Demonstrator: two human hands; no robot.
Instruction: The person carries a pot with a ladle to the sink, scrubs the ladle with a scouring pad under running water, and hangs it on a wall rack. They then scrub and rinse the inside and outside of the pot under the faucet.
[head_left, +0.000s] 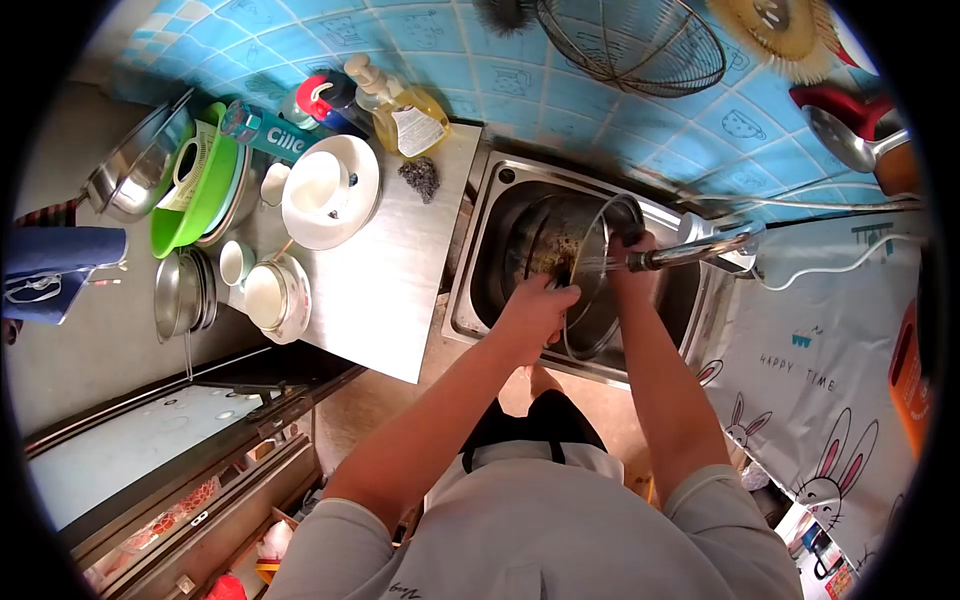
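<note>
A clear pot lid with a metal rim (570, 335) stands tilted on edge over the sink. My left hand (540, 312) is closed on its near left side, around a dark part that looks like the knob. On the lid's other face is my right hand (636, 255), fingers curled over something dark that I cannot make out. Water runs from the chrome faucet (700, 250) onto the lid between my hands. Behind the lid, in the sink basin (492, 255), sits a dark round pan (535, 235) with brownish residue.
Left of the sink, a metal counter (385, 300) bears a steel wool scrubber (420, 179), a yellow soap bottle (412, 122), a white plate with a bowl (331, 190) and stacked bowls (270, 297). A wire strainer (640, 45) hangs above. A bunny-print cover (800, 370) lies at right.
</note>
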